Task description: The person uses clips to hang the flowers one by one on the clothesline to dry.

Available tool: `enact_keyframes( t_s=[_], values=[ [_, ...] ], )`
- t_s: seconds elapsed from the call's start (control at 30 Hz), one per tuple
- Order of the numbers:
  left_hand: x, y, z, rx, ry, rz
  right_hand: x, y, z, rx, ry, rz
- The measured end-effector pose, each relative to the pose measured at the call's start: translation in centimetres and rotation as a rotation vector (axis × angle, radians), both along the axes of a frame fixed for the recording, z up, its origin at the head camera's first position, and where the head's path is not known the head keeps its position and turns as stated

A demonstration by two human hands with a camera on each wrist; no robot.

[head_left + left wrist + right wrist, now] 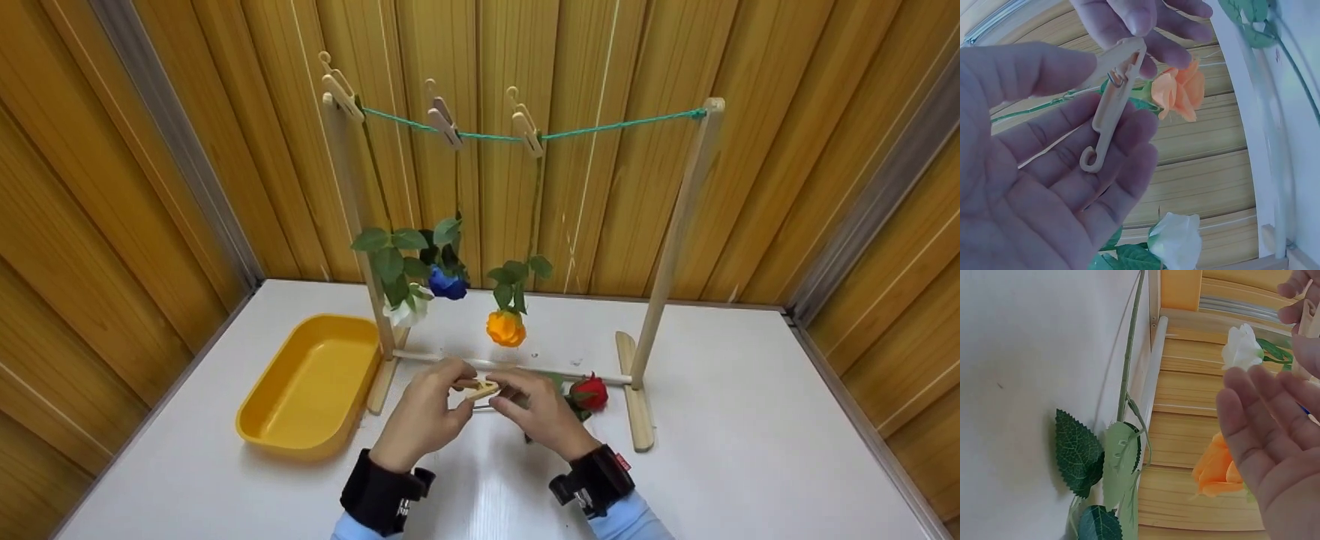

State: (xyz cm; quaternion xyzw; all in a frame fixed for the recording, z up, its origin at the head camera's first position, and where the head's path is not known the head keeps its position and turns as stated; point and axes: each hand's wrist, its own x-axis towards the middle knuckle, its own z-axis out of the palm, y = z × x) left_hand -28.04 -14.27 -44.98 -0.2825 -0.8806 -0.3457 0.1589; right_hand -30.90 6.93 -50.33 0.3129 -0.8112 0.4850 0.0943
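Observation:
My left hand (pixel 426 411) holds a beige clothespin (pixel 1111 115) between thumb and fingers, above the table near the rack's bottom bar. The peg has a small hook at one end and a metal spring in its middle. At its other end, my right hand (pixel 546 412) pinches the tip with thumb and forefinger; in the right wrist view its remaining fingers are extended. A red rose (pixel 590 393) lies on the table just beyond my right hand, which hides part of its stem. Its leaves (pixel 1078 453) show in the right wrist view.
A wooden rack (pixel 679 247) carries a green line (pixel 622 127). White (pixel 407 309), blue (pixel 448 283) and orange (pixel 506 328) roses hang from it upside down by clothespins (pixel 527 133). Left of the rack stands a yellow basin (pixel 300 390). Wood-patterned walls (pixel 847 150) enclose the white table (pixel 750 420).

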Motion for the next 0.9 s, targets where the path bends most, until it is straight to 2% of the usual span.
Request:
enact_keyframes(
  t_s=[0.2, 0.47, 0.7, 0.9],
  values=[
    [0.0, 0.4, -0.9, 0.020, -0.037, -0.005, 0.5, 0.3, -0.4, -0.040, 0.009, -0.029],
    [0.1, 0.5, -1.7, 0.056, -0.058, -0.026, 1.1, 0.6, -0.6, -0.021, 0.042, -0.066],
    [0.2, 0.1, -1.7, 0.022, -0.062, 0.025, 1.3, 0.6, -0.7, -0.042, 0.075, -0.073],
    [0.1, 0.0, -1.6, 0.033, -0.046, 0.056, 1.0, 0.9, -0.7, 0.005, 0.097, -0.111]
  ],
)
